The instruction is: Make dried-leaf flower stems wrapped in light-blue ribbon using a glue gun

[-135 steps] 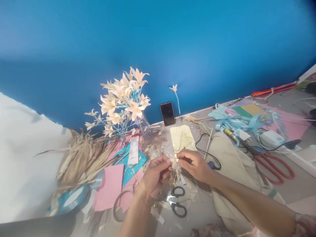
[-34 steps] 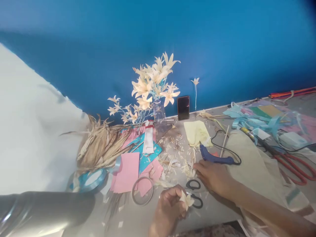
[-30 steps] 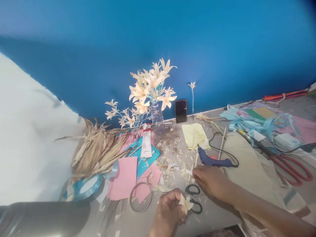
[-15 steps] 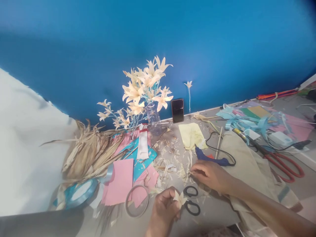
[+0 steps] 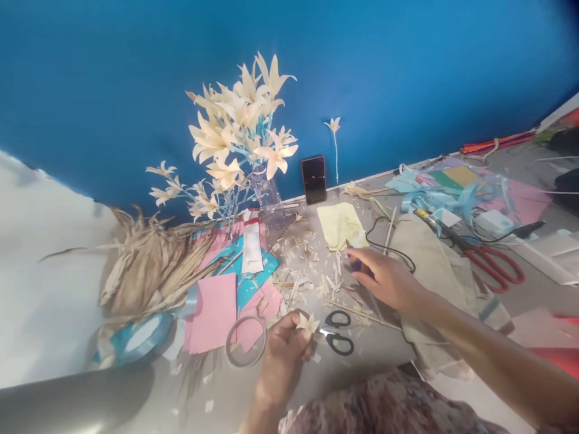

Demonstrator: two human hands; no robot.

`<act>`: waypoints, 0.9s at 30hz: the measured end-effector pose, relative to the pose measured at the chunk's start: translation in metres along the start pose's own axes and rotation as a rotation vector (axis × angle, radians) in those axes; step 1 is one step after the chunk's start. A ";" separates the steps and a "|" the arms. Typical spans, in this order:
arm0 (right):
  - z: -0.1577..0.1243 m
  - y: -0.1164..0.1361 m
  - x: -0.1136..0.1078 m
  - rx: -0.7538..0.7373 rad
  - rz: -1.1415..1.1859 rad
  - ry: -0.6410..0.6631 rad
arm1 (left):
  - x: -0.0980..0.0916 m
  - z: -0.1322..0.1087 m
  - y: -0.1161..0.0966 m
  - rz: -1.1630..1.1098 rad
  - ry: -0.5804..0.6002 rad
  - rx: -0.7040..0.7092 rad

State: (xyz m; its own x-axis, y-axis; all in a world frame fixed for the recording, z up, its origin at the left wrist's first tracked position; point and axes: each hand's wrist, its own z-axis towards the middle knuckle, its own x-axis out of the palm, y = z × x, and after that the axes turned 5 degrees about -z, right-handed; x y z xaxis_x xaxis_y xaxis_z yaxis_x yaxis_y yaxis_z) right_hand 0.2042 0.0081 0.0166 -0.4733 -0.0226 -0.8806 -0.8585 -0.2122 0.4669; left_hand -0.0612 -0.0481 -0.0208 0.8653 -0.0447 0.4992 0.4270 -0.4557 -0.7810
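Observation:
My left hand (image 5: 287,340) pinches a small cream artificial flower (image 5: 308,325) between thumb and fingers, low in the middle of the view. Just right of it lie scissors with black handles (image 5: 340,344). My right hand (image 5: 384,277) is closed around a dark blue glue gun (image 5: 356,265), whose body it mostly covers. The tip of the gun points toward a yellow sheet (image 5: 341,226). In front of that hand a thin stick (image 5: 366,314) lies on the table among pale scraps (image 5: 303,259).
Cream flowers (image 5: 244,108) stand in a clear bottle (image 5: 270,202) by the blue wall. A phone (image 5: 313,179) leans there. Dried husks (image 5: 136,265), pink paper (image 5: 212,313), blue ribbon (image 5: 149,334) and a tape ring (image 5: 227,346) lie left; cloth (image 5: 411,253) and red-handled scissors (image 5: 495,268) lie right.
My right hand has moved up from the scraps onto the glue gun. A thin stick now lies where that hand was. My left hand still holds the flower. The camera view has shifted.

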 end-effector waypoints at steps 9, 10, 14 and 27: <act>0.005 0.022 -0.005 -0.195 -0.194 0.270 | 0.005 0.001 0.016 -0.014 -0.017 -0.004; 0.011 0.025 -0.006 -0.218 -0.230 0.271 | 0.005 0.002 0.019 -0.005 -0.018 -0.001; 0.054 0.044 -0.005 -0.370 -0.381 0.263 | 0.003 0.005 0.024 0.025 -0.012 -0.004; 0.183 0.102 0.094 -0.784 -0.653 0.197 | -0.007 -0.007 0.012 0.073 -0.021 0.044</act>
State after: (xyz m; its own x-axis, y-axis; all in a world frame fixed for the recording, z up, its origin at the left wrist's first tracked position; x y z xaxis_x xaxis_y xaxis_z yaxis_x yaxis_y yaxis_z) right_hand 0.0361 0.1636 -0.0043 0.1385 0.1808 -0.9737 -0.5336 -0.8147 -0.2272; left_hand -0.0645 -0.0591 -0.0309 0.8994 -0.0577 0.4333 0.3737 -0.4125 -0.8308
